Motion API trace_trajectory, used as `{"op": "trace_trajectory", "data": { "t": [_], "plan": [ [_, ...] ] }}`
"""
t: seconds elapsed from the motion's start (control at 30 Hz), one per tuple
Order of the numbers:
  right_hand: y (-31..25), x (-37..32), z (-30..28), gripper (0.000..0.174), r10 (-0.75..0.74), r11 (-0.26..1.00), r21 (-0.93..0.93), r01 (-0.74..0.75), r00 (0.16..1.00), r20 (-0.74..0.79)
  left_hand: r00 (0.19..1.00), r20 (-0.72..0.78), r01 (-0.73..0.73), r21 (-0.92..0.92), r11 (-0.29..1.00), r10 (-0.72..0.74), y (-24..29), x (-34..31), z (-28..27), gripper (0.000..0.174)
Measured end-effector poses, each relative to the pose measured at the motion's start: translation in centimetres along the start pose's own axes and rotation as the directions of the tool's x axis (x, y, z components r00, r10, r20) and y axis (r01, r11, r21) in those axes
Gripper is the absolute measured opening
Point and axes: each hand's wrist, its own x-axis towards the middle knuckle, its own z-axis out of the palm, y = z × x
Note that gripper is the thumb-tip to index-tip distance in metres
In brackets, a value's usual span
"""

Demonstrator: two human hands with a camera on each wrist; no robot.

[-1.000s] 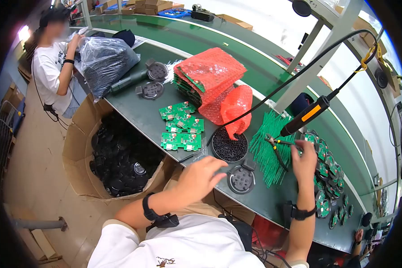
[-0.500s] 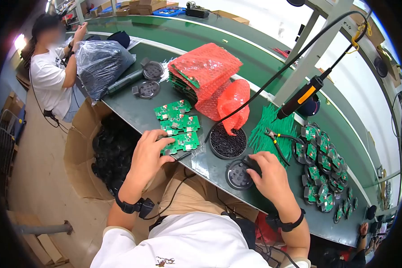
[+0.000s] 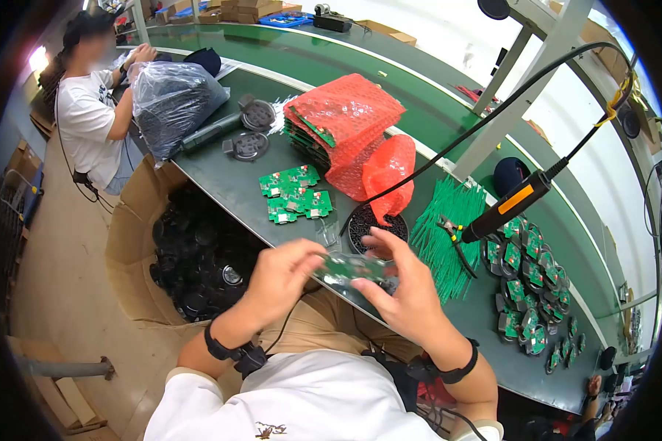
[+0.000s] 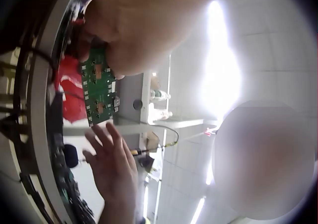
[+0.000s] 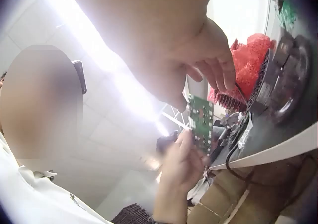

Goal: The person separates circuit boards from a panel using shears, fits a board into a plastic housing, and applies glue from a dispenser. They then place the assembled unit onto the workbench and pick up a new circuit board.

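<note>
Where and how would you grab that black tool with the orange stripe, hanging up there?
Probably round the barrel at the orange stripe, right hand coming from the near side, fingers wrapped. It hangs slanted, with the cord leaving its upper end, and the barrel is long and thick.

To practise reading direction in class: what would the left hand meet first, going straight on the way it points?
Past the green board it pinches, the left hand would probably meet the right hand, close to the board's far end; the gap is unclear.
</note>
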Motion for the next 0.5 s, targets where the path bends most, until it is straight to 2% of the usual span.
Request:
{"op": "trace_trajectory", "data": {
  "t": [0.03, 0.07, 0.1, 0.13, 0.17, 0.23, 0.3, 0.37, 0.4, 0.47, 0.5],
  "plan": [
    [0.2, -0.1, 0.0, 0.041, 0.001, 1.000, -0.005, -0.001, 1.000, 0.002, 0.997, 0.073, -0.018, 0.051, 0.999, 0.014, 1.0, -0.1, 0.6, 0.015],
    [0.7, -0.3, -0.1, 0.036, 0.061, 0.998, -0.005, -0.061, 0.997, 0.045, 0.997, 0.070, -0.018, 0.046, 0.999, 0.015, 1.4, -0.1, 1.4, 0.015],
    [1.2, -0.5, -0.1, 0.032, 0.121, 0.993, -0.007, -0.120, 0.989, 0.089, 0.997, 0.060, -0.037, -0.030, 0.999, 0.038, 1.8, -0.1, 2.2, 0.017],
    [1.8, -0.8, -0.3, 0.025, 0.140, 0.990, -0.013, -0.139, 0.988, 0.059, 0.997, 0.048, -0.056, -0.106, 0.993, 0.062, 2.0, -0.1, 2.8, 0.020],
    [1.8, -1.0, -0.5, 0.025, 0.139, 0.990, -0.020, -0.138, 0.988, 0.064, 0.997, 0.042, -0.056, -0.113, 0.992, 0.061, 2.1, -0.1, 3.1, 0.020],
    [1.9, -1.6, -0.8, 0.022, 0.207, 0.974, -0.090, -0.206, 0.978, 0.006, 0.988, 0.128, 0.109, -0.165, 0.980, -0.088, 2.1, -0.1, 3.9, 0.025],
    [2.3, -2.1, -0.5, 0.023, 0.193, 0.973, -0.126, -0.195, 0.981, -0.025, 0.992, 0.104, 0.083, -0.186, 0.979, -0.065, 1.8, -0.2, 4.9, 0.021],
    [2.4, -2.4, 0.0, 0.023, 0.085, 0.965, -0.235, -0.116, 0.987, -0.140, 0.995, 0.102, 0.034, -0.148, 0.988, -0.018, 0.9, -0.2, 5.8, 0.018],
    [2.6, -2.6, 0.3, 0.023, 0.084, 0.964, -0.238, -0.115, 0.987, -0.139, 0.995, 0.101, 0.032, -0.151, 0.988, -0.017, 1.3, -0.2, 6.1, 0.018],
    [2.9, -2.8, 0.9, 0.020, -0.047, 0.931, -0.364, -0.035, 0.976, -0.212, 0.982, 0.122, 0.172, -0.238, 0.956, -0.146, 2.4, -0.3, 6.4, 0.018],
    [2.8, -2.7, 0.7, 0.020, -0.047, 0.931, -0.364, -0.034, 0.976, -0.213, 0.982, 0.122, 0.171, -0.237, 0.956, -0.146, 2.6, -0.2, 6.2, 0.018]
  ]
}}
